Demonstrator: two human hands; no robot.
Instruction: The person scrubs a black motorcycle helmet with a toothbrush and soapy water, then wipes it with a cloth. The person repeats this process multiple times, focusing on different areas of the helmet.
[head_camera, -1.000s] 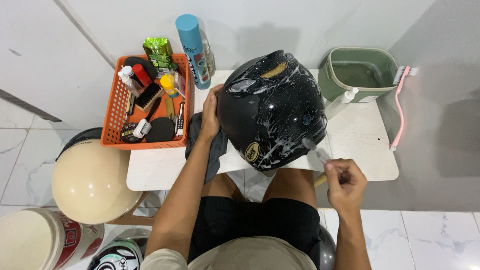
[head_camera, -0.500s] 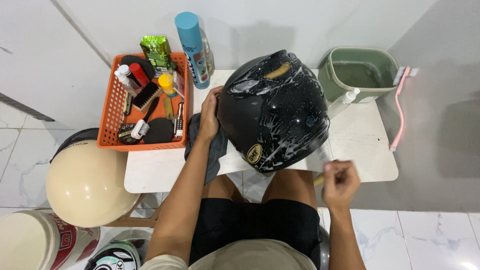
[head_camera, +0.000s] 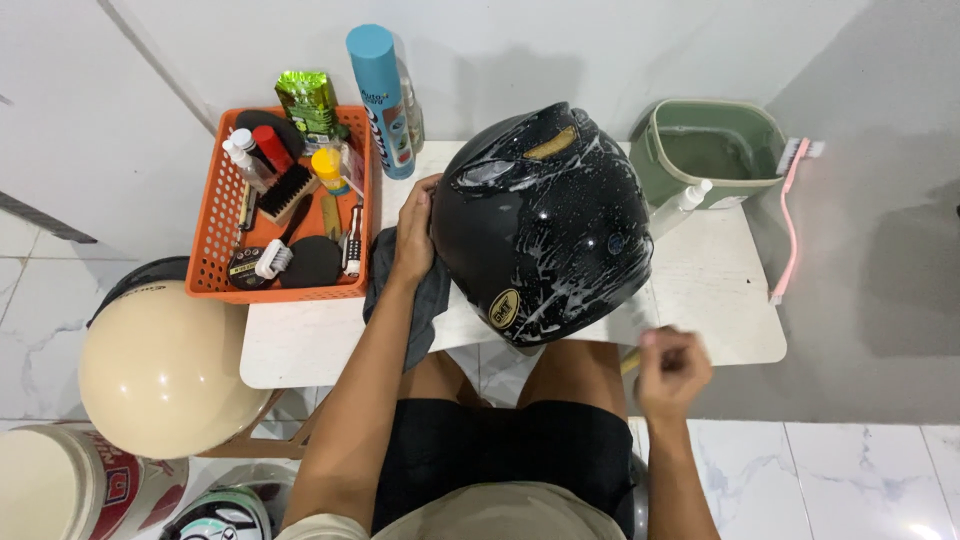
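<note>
A glossy black helmet (head_camera: 545, 220), streaked with white soap suds, sits on a small white table (head_camera: 700, 290) in front of me. My left hand (head_camera: 412, 235) presses against the helmet's left side and holds it, with a dark grey cloth (head_camera: 425, 310) lying under the hand and wrist. My right hand (head_camera: 672, 372) hovers at the table's front right edge, apart from the helmet, with the fingers curled in a fist. A thin yellowish tool (head_camera: 629, 362) pokes out from the fist on its left; I cannot tell what it is.
An orange basket (head_camera: 215, 230) with brushes and bottles stands on the table's left. A blue spray can (head_camera: 380, 100) stands behind it. A green bucket (head_camera: 710, 150), a white spray bottle (head_camera: 680, 205) and a pink brush (head_camera: 790, 210) are at the right. A cream helmet (head_camera: 160, 370) rests at the lower left.
My right hand has drifted slightly left and its fingers have curled tighter. The helmet and my left hand have stayed in place.
</note>
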